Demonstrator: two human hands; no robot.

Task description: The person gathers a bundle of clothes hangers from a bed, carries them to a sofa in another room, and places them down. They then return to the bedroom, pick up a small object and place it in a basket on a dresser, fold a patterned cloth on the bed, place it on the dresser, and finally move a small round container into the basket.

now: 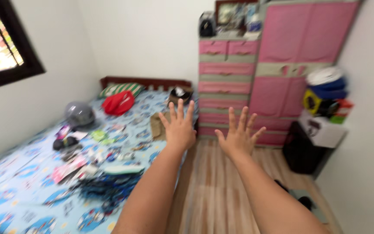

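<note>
Both hands held up over the edge of the bed, nothing in them.

The left hand (pixel 179 125) and right hand (pixel 240 132) are spread wide, fingers apart (palms away). The brown cloth (pixel 157 126) on the bed (pixel 5 190) lies nearest; I think a hasty reach could knock small items down.

This is a small bedroom in a home. A bed (pixel 31 190) with a blue cartoon-print sheet fills the view from 7 to 10 o'clock, strewn with clothes and small items, a striped pillow (pixel 120 89) by its wooden headboard (pixel 146 81). At 12 to 1 o'clock stand a pink and grey plastic drawer chest (pixel 226 82) and matching wardrobe (pixel 301 52). A dark-framed window (pixel 3 43) sits at 10 o'clock, and wood-look flooring (pixel 208 182) runs beside the bed.
</note>
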